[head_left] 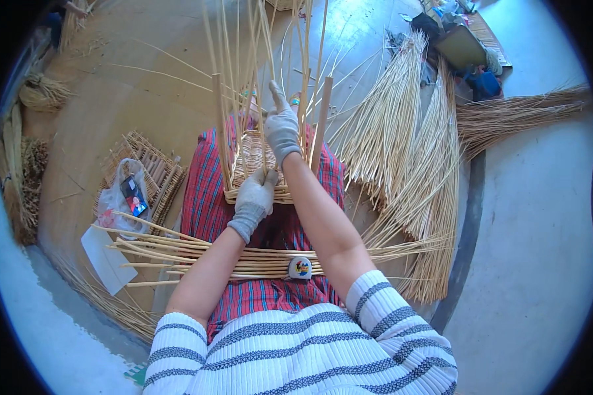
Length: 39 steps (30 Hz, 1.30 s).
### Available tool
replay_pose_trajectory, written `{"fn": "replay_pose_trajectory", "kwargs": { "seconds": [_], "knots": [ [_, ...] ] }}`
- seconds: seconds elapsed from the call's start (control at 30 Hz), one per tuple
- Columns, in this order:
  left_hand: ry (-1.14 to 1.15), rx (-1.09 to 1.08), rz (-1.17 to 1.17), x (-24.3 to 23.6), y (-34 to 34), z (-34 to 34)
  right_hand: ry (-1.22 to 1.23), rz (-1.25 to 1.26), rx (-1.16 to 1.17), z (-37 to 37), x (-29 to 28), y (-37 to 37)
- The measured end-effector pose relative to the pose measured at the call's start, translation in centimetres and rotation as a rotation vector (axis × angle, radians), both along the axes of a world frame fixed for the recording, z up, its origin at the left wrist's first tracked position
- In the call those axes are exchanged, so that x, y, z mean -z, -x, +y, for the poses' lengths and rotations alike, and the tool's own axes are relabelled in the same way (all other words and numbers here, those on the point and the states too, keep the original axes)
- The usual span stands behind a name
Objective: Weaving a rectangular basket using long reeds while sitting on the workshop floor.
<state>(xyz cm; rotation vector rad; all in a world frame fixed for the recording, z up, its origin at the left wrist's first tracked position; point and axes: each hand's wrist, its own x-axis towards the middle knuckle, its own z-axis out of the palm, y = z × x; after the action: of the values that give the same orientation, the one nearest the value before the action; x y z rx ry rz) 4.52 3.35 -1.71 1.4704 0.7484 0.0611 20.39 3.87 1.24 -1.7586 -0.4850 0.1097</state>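
Note:
A partly woven wicker basket [252,155] rests on my lap, over a red plaid cloth [204,178]. Thick wooden posts [221,125] stand at its corners, with thin pale rods [228,49] rising between them. My left hand [257,192], in a light grey glove, is closed at the basket's near edge, pinching the lower part of an upright rod [263,146]. Higher up, my right hand [282,129], gloved too, is closed around the rods, its index finger stretched upward along them. The palm hides part of its grip.
Across my lap lies a bundle of peeled rods [197,253] with a white tape measure [300,268] on top. Big rod bundles [395,125] spread over the floor at right. At left are a woven wicker piece [161,172], a plastic bag with a phone [134,195] and white paper [109,259].

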Motion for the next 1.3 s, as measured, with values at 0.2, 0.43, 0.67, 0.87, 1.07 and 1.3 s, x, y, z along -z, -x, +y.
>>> {"fn": "replay_pose_trajectory", "kwargs": {
  "seconds": [0.2,0.43,0.67,0.87,1.07,1.3],
  "knots": [
    [0.192,-0.03,0.097,-3.2,-0.8,0.0,-0.358,0.41,-0.006,-0.7,-2.5,1.0],
    [0.001,-0.017,-0.033,0.0,-0.8,-0.1,-0.455,0.223,0.092,-8.3,-7.6,7.7],
    [0.231,-0.013,-0.121,-2.5,-0.2,0.1,-0.817,0.482,0.162,-19.0,-1.5,8.3],
    [0.114,-0.068,0.098,-4.0,-1.0,-0.4,-0.723,0.511,0.203,-18.2,-3.1,8.7],
    [0.094,-0.025,0.087,-4.0,-0.4,0.2,-0.278,0.423,0.206,-18.5,-3.9,9.2],
    [-0.427,-0.192,-0.568,-5.3,3.6,3.7,0.718,-0.214,0.05,-18.2,-3.6,12.5]
  ]
}}
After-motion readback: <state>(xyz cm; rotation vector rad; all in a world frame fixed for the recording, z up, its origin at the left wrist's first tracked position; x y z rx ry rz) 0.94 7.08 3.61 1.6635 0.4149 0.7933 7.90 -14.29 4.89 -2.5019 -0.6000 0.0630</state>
